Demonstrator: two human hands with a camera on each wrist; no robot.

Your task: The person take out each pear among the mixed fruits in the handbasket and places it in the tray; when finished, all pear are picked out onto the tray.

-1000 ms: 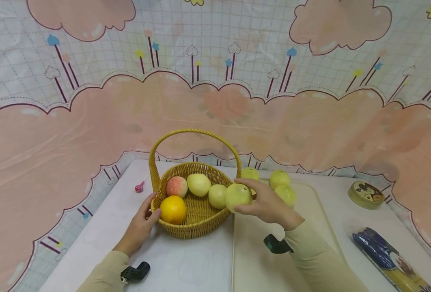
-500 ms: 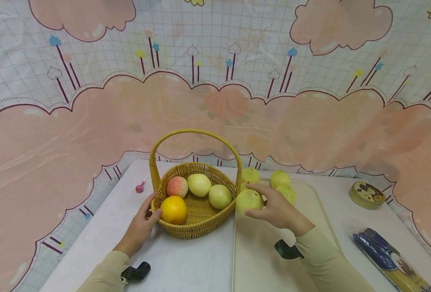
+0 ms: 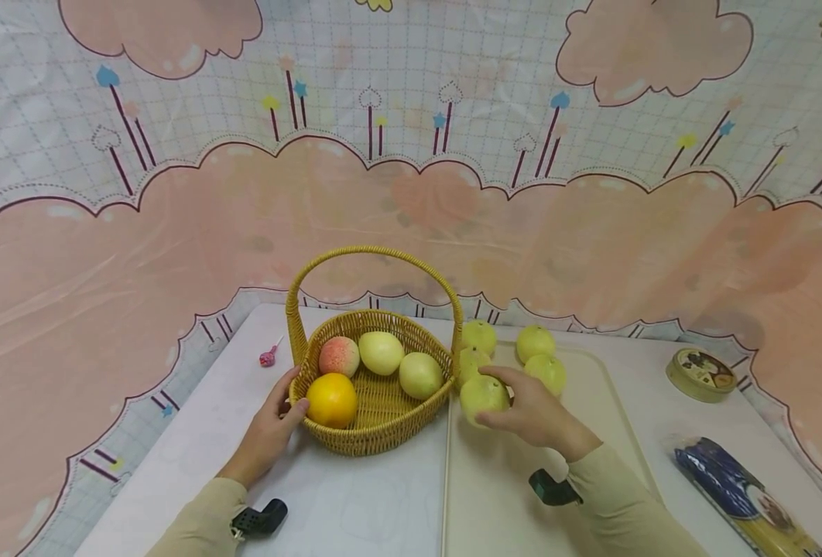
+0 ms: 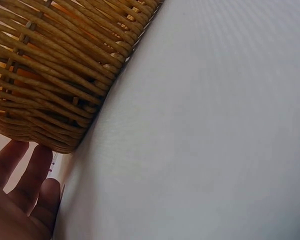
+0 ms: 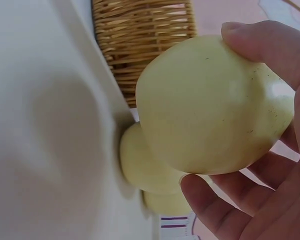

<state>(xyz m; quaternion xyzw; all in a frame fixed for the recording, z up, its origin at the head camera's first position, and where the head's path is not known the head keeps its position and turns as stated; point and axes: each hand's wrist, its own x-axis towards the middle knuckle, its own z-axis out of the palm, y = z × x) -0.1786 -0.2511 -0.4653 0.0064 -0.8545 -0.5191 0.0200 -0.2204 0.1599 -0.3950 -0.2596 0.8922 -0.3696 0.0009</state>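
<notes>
Currently, left hand (image 3: pixel 268 433) pinching the left rim of the wicker basket (image 3: pixel 376 442), which holds peach (image 3: pixel 339 357), orange (image 3: pixel 331 401) and two pale fruits (image 3: pixel 381 353); next, right hand (image 3: pixel 532 406) gripping a green fruit (image 3: pixel 482 398) over the beige tray (image 3: pixel 501 495), four similar fruits (image 3: pixel 545 374) behind; farther right on the worktop (image 3: pixel 376 510), round tin (image 3: pixel 700 376), blue-and-yellow packet (image 3: pixel 738 491).

From here, the head cam looks forward and down from above the near side of the table (image 3: pixel 369 503), far enough back to catch its far edge and the backdrop (image 3: pixel 411 224). Left wrist cam is low, tilted, right up against the basket (image 4: pixel 45 75) wall; right wrist cam, sideways, faces a green fruit (image 5: pixel 210 105) at close range across the left edge of the tray (image 5: pixel 55 150). All three share the basket, head and right wrist also the fruit.
</notes>
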